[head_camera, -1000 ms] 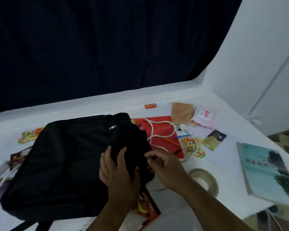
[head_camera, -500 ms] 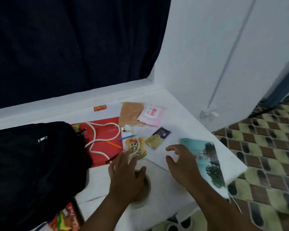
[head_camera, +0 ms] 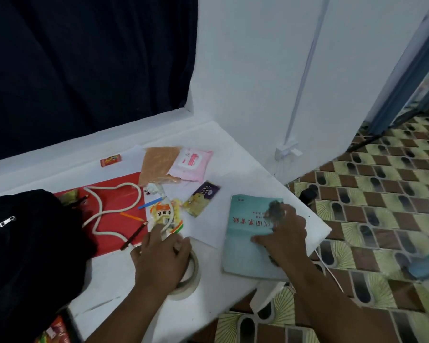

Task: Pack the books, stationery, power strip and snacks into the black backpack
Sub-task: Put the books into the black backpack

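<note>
Teal book (head_camera: 245,246) flat near black backpack (head_camera: 30,256), snacks (head_camera: 165,215) between.

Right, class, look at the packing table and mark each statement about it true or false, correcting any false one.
1. The right hand rests on the teal book. True.
2. The left hand is on the black backpack. False: it is on the tape roll, beside the backpack.
3. The white cable lies across the red book. True.
4. The pink packet is inside the backpack. False: it lies on the table by the wall.
5. The blue pen is in the right hand. False: it lies on the table.
</note>
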